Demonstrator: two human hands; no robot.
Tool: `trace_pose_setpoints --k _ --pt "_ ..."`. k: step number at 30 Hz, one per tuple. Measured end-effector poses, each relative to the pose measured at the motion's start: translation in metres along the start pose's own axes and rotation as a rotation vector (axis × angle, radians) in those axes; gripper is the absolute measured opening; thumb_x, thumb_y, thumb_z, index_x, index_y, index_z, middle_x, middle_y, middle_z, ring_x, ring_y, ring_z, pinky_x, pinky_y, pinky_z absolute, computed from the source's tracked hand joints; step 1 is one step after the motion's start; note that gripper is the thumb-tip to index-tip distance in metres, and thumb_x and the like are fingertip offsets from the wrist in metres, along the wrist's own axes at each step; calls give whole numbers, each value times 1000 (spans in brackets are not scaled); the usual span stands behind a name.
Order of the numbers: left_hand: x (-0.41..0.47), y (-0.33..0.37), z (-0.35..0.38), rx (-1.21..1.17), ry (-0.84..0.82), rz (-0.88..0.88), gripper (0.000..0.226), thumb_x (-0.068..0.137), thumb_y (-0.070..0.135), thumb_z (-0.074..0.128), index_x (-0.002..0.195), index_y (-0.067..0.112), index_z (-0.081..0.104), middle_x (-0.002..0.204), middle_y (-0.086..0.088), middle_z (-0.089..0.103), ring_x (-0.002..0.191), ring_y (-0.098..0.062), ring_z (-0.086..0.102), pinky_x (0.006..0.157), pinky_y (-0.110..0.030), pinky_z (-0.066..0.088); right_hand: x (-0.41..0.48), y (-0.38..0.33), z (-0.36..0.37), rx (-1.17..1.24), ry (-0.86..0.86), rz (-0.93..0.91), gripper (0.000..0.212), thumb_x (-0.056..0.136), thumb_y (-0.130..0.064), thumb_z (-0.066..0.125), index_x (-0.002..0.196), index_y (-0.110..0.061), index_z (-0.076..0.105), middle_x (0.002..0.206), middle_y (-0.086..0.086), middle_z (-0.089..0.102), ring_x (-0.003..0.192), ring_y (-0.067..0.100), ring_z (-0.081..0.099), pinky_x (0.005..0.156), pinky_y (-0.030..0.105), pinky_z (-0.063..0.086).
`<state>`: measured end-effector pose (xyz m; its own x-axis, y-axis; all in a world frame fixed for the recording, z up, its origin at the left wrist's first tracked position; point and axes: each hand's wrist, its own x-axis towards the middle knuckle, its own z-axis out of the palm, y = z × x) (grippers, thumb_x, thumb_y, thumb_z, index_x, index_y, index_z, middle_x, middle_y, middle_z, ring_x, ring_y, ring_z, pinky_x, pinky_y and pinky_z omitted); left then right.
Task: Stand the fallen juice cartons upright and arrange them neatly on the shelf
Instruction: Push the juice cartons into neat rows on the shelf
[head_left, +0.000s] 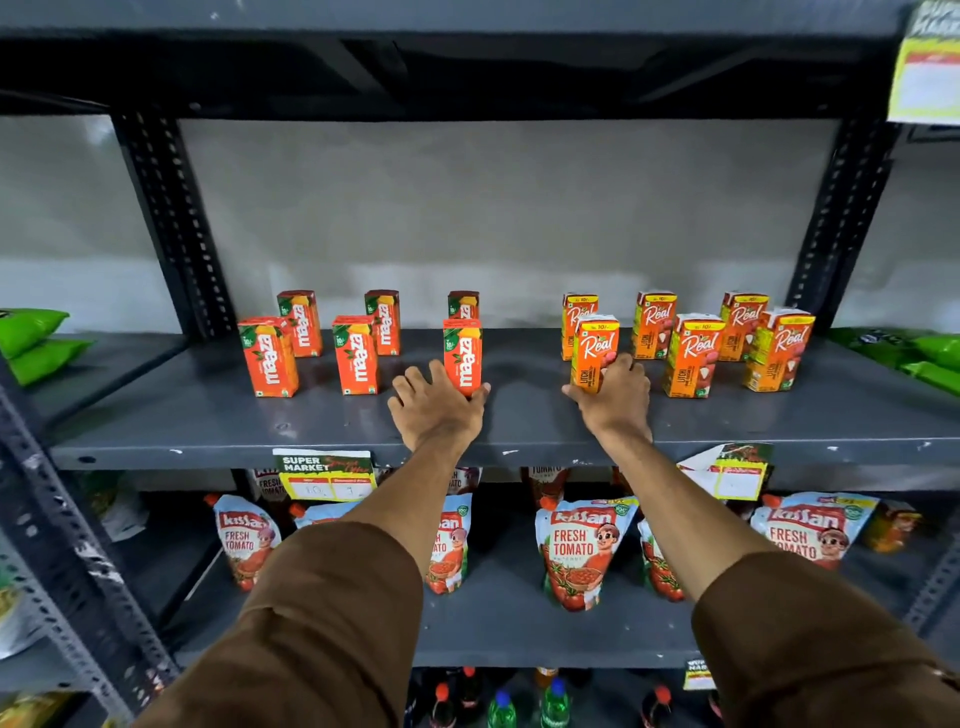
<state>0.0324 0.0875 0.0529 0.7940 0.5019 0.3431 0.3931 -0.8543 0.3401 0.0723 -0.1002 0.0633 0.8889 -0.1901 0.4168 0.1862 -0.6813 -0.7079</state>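
Observation:
Two groups of small juice cartons stand upright on the grey shelf (208, 415). On the left are several red-orange Maaza cartons in two rows. On the right are several orange Real litchi cartons in two rows. My left hand (434, 402) grips the base of the front-right Maaza carton (462, 353), thumb at its right side. My right hand (615, 397) holds the lower part of the front-left Real carton (595, 348). Both held cartons stand upright on the shelf. No carton lies on its side.
Green packets lie on the neighbouring shelves at far left (31, 338) and far right (924, 358). Kissan tomato pouches (579, 551) fill the shelf below, bottles (553, 701) the one under that. Price tags (327, 475) hang from the shelf's front edge. Black perforated uprights (171, 223) frame the bay.

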Motion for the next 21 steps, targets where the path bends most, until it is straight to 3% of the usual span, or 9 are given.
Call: trace_pose_setpoints --k 21 --pt "2 2 1 63 -63 6 86 82 80 36 145 24 25 150 -15 27 140 -37 24 110 -49 26 3 2 7 -56 4 -4 75 79 -38 78 133 -2 41 133 19 51 125 35 48 100 46 44"
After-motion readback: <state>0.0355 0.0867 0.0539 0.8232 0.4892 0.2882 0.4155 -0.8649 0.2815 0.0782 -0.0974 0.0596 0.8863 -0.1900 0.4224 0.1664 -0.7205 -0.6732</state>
